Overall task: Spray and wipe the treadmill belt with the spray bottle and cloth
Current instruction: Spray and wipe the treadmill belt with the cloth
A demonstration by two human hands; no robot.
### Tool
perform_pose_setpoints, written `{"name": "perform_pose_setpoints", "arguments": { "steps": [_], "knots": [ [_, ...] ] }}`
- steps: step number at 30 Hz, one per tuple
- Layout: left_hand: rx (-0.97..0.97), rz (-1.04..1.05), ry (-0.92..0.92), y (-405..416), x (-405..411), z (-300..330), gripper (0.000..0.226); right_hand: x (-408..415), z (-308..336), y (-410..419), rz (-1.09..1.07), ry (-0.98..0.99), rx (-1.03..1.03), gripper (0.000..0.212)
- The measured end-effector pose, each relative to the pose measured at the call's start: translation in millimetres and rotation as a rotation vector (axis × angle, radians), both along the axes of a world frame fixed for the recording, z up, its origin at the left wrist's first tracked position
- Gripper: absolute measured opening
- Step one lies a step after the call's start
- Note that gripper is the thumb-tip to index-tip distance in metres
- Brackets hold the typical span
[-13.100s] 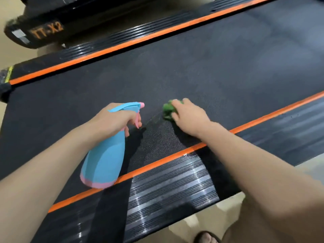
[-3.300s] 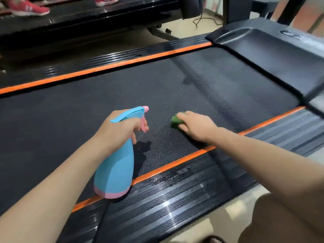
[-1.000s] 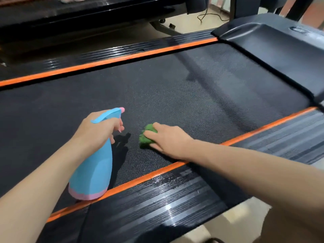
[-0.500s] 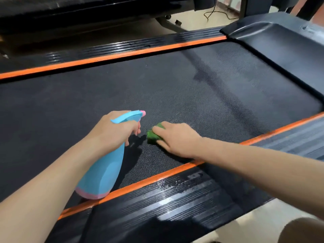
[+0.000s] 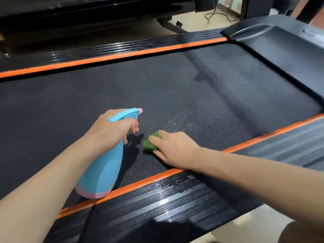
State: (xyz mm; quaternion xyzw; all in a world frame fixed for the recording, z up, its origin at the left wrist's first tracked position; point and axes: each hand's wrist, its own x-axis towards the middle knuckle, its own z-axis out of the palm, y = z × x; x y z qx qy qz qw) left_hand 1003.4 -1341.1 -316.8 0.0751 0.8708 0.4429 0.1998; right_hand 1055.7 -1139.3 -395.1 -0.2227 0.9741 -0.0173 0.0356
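A treadmill belt [image 5: 175, 88] is shown from above, flanked by a near orange stripe [image 5: 140, 183] and a far orange stripe [image 5: 112, 57], with ribbed side rails [image 5: 175, 204] outside them. A blue spray bottle [image 5: 103, 169] with a pink base and pink nozzle tip is held in the left hand [image 5: 110, 132]; its fingers are closed around the neck, with a fingertip at the pink trigger, and the nozzle is aimed across the belt toward the right hand. The bottle is tilted, its base over the near edge of the belt just above the near stripe; whether it touches the belt cannot be told. A green cloth [image 5: 150, 142] is pressed flat on the belt under the right hand [image 5: 175, 148], the fingers laid over it and curled about its edge, close to the near stripe and just beside the nozzle.

Progress is judged as partial. A patch of pale sheen and speckle is seen on the belt just beyond the cloth, and droplets are visible on the near rail [image 5: 175, 185], which suggests that this section has been sprayed and is being wiped. A darker streak [image 5: 219, 88] runs toward the motor cover [image 5: 280, 55] at upper right; whether it is moisture or shadow cannot be told. The belt's far half and its left stretch look dry and uniform, and are judged yet to be treated.
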Motion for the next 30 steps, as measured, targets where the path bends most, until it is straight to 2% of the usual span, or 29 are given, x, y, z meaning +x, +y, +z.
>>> {"name": "perform_pose_setpoints", "arguments": {
  "steps": [2,3,4,6,8,9,10,12,16,19,21,24,26,28,30],
  "knots": [
    [-0.016,-0.016,0.004,1,2,1,0.027,-7,2,28,0.094,0.043,0.045,0.030],
    [-0.014,-0.019,0.005,1,2,2,0.026,-16,3,52,0.062,0.075,0.084,0.030],
    [-0.009,-0.021,0.004,1,2,2,0.026,-27,4,81,-0.031,0.121,0.117,0.030],
    [-0.007,-0.027,0.000,2,3,4,0.029,-38,10,144,-0.363,0.180,0.161,0.030],
    [-0.024,-0.033,-0.004,3,4,4,0.030,-37,13,180,-0.722,0.190,0.102,0.029],
    [-0.038,-0.040,-0.007,3,4,5,0.027,-36,10,179,-0.806,0.191,0.067,0.029],
    [-0.052,-0.048,-0.010,4,4,4,0.025,-35,9,167,-0.813,0.191,0.056,0.029],
    [-0.074,-0.062,-0.015,7,4,5,0.025,-32,8,126,-0.696,0.152,0.010,0.028],
    [-0.137,-0.094,-0.033,15,8,6,0.033,-14,-1,43,-0.280,0.054,-0.003,0.029],
    [-0.175,-0.118,-0.034,17,12,7,0.040,-2,2,46,-0.024,0.062,0.040,0.043],
    [-0.158,-0.111,-0.034,17,13,8,0.038,-17,2,88,-0.052,0.106,0.123,0.038],
    [-0.144,-0.117,-0.031,15,14,9,0.042,-36,6,143,-0.434,0.174,0.172,0.030],
    [-0.153,-0.131,-0.042,15,13,8,0.043,-37,1,136,-0.594,0.203,0.130,0.031],
    [-0.166,-0.145,-0.045,17,13,6,0.042,-30,-2,102,-0.554,0.166,0.092,0.030],
    [-0.185,-0.155,-0.038,20,13,4,0.041,-20,-5,61,-0.397,0.086,0.025,0.028]
  ]
}}
